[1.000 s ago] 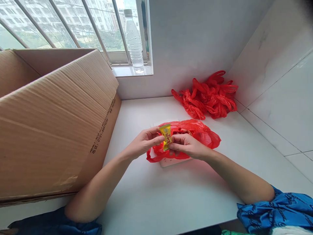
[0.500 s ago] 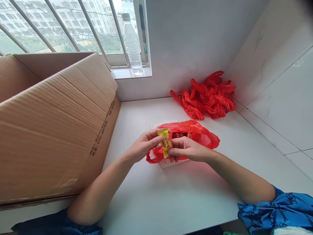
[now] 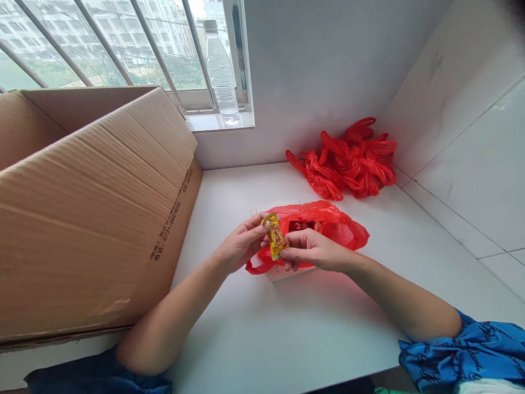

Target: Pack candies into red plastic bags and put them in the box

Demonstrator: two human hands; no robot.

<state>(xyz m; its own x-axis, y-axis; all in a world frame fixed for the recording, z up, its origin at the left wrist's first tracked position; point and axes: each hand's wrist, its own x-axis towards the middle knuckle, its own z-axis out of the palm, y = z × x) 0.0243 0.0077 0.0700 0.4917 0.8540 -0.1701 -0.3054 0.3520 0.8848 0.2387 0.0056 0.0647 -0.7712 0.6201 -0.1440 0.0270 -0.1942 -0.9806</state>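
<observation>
On the table point(image 3: 246, 339), a box point(image 3: 94, 224) is standing to your left and a bag point(image 3: 348, 229) is lying before you. Behind it, farther right, other bags point(image 3: 355, 161) are lying by the wall point(image 3: 320, 71). Beyond the box, a bottle point(image 3: 222, 79) is standing on the sill point(image 3: 205, 122). You're holding a sweet point(image 3: 275, 238) over the bag.

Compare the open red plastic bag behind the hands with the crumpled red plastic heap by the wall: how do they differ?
The open red plastic bag is spread out, with a dark red packet showing inside; the crumpled red plastic heap is bunched up, showing no contents. The bag lies nearer, partly hidden by the left hand and right hand; the heap lies farther back, uncovered. Both are shiny red plastic.
</observation>
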